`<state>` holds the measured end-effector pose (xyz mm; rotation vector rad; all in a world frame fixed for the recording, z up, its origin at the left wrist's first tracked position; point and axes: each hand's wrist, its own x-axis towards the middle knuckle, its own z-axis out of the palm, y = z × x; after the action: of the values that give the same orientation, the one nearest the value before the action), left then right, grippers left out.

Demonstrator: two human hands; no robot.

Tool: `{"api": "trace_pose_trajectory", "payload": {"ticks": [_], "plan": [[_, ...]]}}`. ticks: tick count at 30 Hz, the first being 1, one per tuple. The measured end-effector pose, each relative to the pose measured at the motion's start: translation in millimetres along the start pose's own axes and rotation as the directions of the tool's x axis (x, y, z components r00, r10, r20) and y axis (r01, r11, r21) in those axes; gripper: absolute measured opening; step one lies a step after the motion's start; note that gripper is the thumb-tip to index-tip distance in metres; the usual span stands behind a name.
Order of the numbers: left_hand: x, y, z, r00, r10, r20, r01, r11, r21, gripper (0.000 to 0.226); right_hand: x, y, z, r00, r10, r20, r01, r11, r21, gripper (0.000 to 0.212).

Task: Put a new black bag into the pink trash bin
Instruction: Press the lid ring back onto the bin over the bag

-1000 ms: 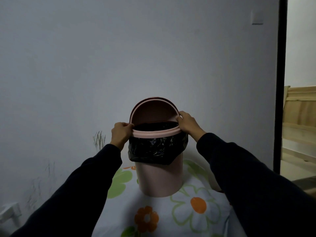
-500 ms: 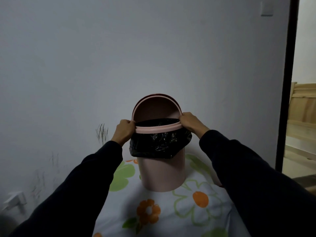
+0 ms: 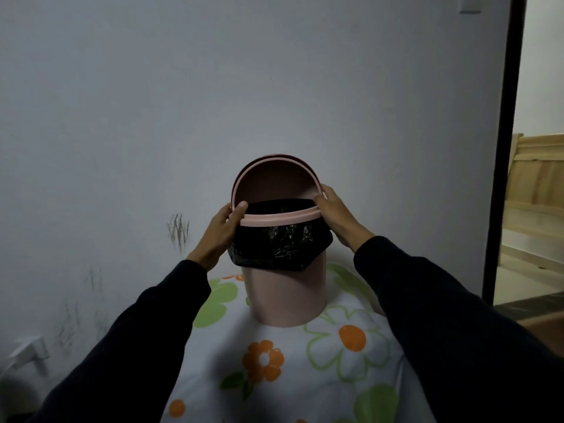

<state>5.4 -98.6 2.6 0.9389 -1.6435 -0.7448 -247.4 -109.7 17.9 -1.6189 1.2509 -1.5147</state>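
Blk bag [image 3: 282,244] cuffed over pink bin [image 3: 285,296].

bin inside [image 3: 276,187]: bottom hidden by black bag [image 3: 280,245]
lid [image 3: 271,156]: mostly behind ring (only top edge shows)
wall switch [image 3: 470,4]: cut off at top edge
left hand [image 3: 221,230] fingers: partly behind bin

Head cam, fwd/down, close on bin [image 3: 285,296], wall behind.

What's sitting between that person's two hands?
In the head view, the pink trash bin's ring over the black bag spans between the left hand and right hand.
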Motion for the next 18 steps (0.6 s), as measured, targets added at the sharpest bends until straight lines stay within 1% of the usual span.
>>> {"api": "trace_pose_trajectory", "payload": {"ticks": [1, 3, 5, 7, 9, 12, 14, 18], "plan": [[0, 2, 0, 0.999, 0.012, -0.031, -0.011, 0.999, 0.031, 0.056, 0, -2, 0, 0.998, -0.046, -0.046, 0.044, 0.998, -0.046, 0.047], [5, 2, -1, 0.991, 0.044, -0.126, -0.024, 0.988, 0.151, 0.067, -1, -3, 1, 0.982, -0.136, -0.132, 0.116, 0.981, -0.153, 0.047], [9, 0, -1, 0.984, 0.096, -0.148, -0.059, 0.97, 0.237, 0.068, -2, -3, 3, 0.974, -0.169, -0.148, 0.144, 0.976, -0.163, 0.045], [12, -3, 1, 0.979, 0.089, -0.184, -0.045, 0.972, 0.229, 0.07, -3, -5, 3, 0.97, -0.177, -0.164, 0.151, 0.976, -0.159, 0.043], [6, 4, 5, 0.972, 0.083, -0.221, -0.042, 0.982, 0.185, 0.063, -6, -8, 4, 0.963, -0.178, -0.203, 0.149, 0.977, -0.153, 0.04], [-1, 12, 6, 0.968, 0.089, -0.236, -0.054, 0.987, 0.149, 0.047, -8, -14, 8, 0.943, -0.184, -0.276, 0.152, 0.979, -0.133, 0.03], [-3, 14, 3, 0.967, 0.087, -0.238, -0.054, 0.989, 0.139, 0.037, -10, -16, 11, 0.926, -0.19, -0.325, 0.152, 0.979, -0.139, 0.029], [-2, 9, -5, 0.964, 0.005, -0.267, 0.016, 0.997, 0.077, 0.016, -12, -20, 7, 0.899, -0.122, -0.42, 0.093, 0.992, -0.089, 0.029]]}}
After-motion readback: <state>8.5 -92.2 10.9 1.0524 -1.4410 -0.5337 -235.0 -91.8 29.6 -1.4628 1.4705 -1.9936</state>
